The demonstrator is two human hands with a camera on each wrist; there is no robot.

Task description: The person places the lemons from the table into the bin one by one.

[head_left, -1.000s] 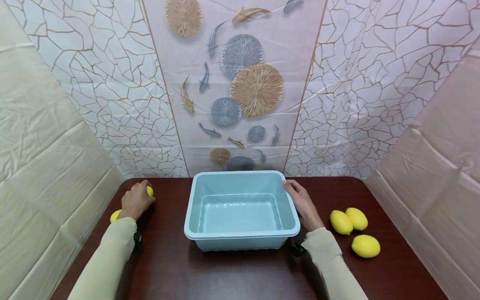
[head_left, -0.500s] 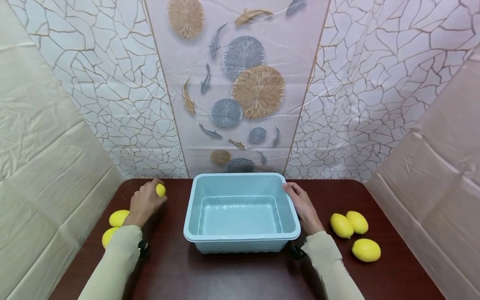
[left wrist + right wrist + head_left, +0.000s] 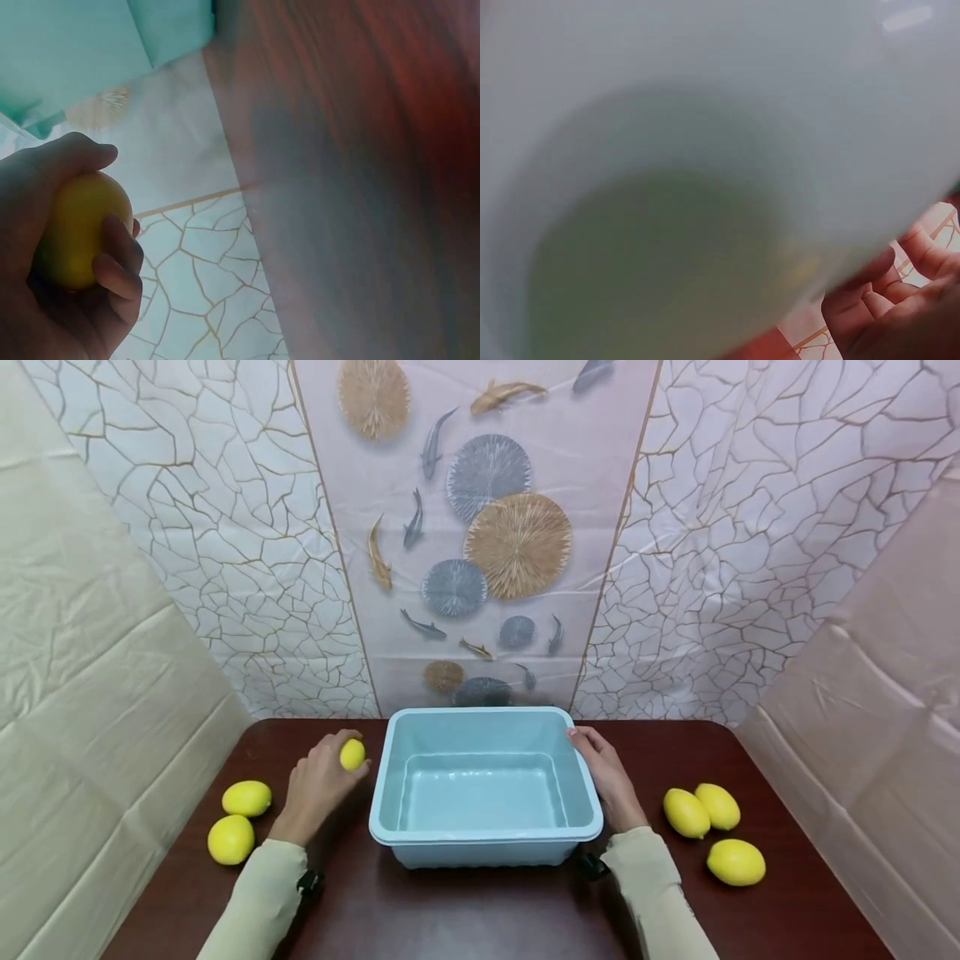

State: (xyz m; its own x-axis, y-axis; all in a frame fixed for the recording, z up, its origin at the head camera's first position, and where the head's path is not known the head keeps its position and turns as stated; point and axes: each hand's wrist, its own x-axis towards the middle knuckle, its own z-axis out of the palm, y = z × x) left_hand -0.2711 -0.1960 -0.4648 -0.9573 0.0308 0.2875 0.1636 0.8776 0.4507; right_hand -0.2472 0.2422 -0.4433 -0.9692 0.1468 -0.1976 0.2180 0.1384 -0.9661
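Observation:
A yellow lemon [image 3: 352,755] is in my left hand [image 3: 317,789], which holds it just left of the basin. In the left wrist view the thumb and curled fingers wrap that lemon [image 3: 84,225]. The light blue plastic basin [image 3: 483,837] stands in the middle with nothing inside. At its right side, my right hand [image 3: 606,777] grips the rim, fingertips over the edge. The right wrist view shows this hand [image 3: 896,307] beside the blurred basin wall [image 3: 840,112].
Two lemons, a farther one [image 3: 247,798] and a nearer one [image 3: 231,840], lie on the left of the dark red-brown table [image 3: 480,914]. On the right lie three more: a pair [image 3: 686,813] side by side and one [image 3: 736,862] nearer. Patterned cloth walls [image 3: 472,635] enclose the table.
My left hand has carried the lemon rightward from the table's far left to near the basin, uncovering the two lemons there. My right hand and the basin have stayed in place.

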